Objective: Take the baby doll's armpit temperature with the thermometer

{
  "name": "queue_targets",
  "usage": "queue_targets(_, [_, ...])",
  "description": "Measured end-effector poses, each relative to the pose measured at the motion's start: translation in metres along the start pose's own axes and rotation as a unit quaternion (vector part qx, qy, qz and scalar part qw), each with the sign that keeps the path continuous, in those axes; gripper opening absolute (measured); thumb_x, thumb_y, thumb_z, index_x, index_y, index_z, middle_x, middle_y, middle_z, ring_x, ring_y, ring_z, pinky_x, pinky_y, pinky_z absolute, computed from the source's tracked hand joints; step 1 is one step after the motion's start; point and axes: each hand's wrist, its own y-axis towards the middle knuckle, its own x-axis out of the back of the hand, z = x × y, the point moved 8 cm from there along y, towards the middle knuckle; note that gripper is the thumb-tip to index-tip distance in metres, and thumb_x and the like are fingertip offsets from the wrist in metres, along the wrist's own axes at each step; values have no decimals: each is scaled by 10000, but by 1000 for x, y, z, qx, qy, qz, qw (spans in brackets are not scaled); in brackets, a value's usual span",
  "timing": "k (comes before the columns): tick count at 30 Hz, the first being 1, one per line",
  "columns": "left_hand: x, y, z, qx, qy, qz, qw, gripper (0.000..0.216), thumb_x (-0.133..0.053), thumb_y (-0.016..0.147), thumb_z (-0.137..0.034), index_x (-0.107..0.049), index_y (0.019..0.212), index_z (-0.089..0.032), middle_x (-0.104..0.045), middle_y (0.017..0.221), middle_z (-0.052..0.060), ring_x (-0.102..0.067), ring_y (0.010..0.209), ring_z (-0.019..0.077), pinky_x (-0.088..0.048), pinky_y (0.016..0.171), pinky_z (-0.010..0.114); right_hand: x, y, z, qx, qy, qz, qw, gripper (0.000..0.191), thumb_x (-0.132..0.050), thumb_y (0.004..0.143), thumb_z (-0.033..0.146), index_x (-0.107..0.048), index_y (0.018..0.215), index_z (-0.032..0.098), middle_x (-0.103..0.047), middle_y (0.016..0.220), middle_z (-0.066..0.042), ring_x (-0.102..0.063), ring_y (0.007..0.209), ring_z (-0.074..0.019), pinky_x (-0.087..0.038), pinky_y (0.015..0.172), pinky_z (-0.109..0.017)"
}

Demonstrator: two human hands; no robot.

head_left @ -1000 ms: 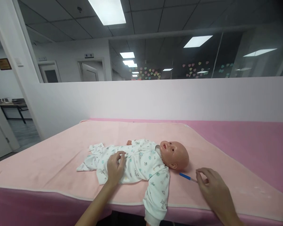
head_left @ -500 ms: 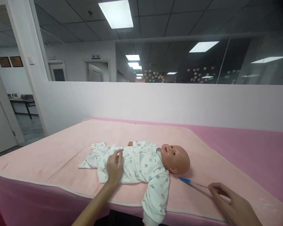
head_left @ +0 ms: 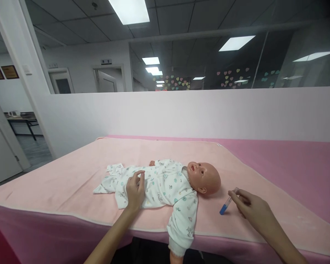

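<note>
A baby doll point(head_left: 159, 183) in white printed clothes lies on its back on a peach blanket, head to the right, one sleeved arm hanging over the near edge. My left hand point(head_left: 135, 189) rests on the doll's lower body, its fingers loosely bent and apart, holding nothing. To the right of the doll's head, my right hand point(head_left: 249, 205) pinches a slim clear stick with a blue end point(head_left: 226, 206). That blue end points down and left, close above the blanket. Whether the stick is a pen or a thermometer case, I cannot tell.
The peach blanket point(head_left: 57, 176) covers a pink-covered table point(head_left: 305, 172). Behind it runs a low white wall point(head_left: 181, 113) with glass above. At the left are a doorway and a distant desk point(head_left: 24, 119).
My right hand has moved up and left, and the stick has swung from lying nearly level to pointing steeply down. My left hand stays on the doll. The view has shifted slightly.
</note>
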Motion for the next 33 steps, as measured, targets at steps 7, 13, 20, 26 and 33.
queue_targets(7, [-2,1,0,-3,24,9,1000,258,-403,840,-380,-593,914,-222,-598,675,8,-572,709,185,-402,630,268,-15,-2,6,-36,67,110,991,323,-415,752,493,-557,665,215,-597,480,15,-520,386,-142,-397,476,-239])
queue_targets(13, [-4,2,-2,-20,33,15,999,273,-396,839,-393,-595,903,-217,-630,747,23,-580,732,191,-417,664,287,-24,-8,0,-74,112,110,985,358,-443,726,519,-566,638,195,-627,514,-17,-508,340,-130,-399,420,-237])
queue_targets(20, [-3,2,-2,-32,45,8,998,271,-400,833,-389,-602,893,-219,-648,778,15,-586,737,183,-424,667,285,-39,-13,-13,-120,175,137,967,387,-463,739,517,-600,695,157,-591,500,-17,-498,345,-108,-372,355,-206])
queue_targets(26, [-3,2,-4,-46,48,6,998,259,-402,831,-378,-602,883,-222,-659,803,7,-591,737,179,-423,671,282,-50,-10,-23,-133,174,180,959,392,-488,737,511,-571,612,149,-581,491,-19,-496,327,-93,-383,342,-195])
queue_targets(33, [-3,2,-4,-49,53,5,997,250,-408,829,-362,-606,885,-220,-661,784,5,-588,732,179,-417,667,280,-56,-10,-15,-137,169,189,958,370,-505,732,486,-534,566,157,-549,451,-5,-472,312,-84,-369,323,-188])
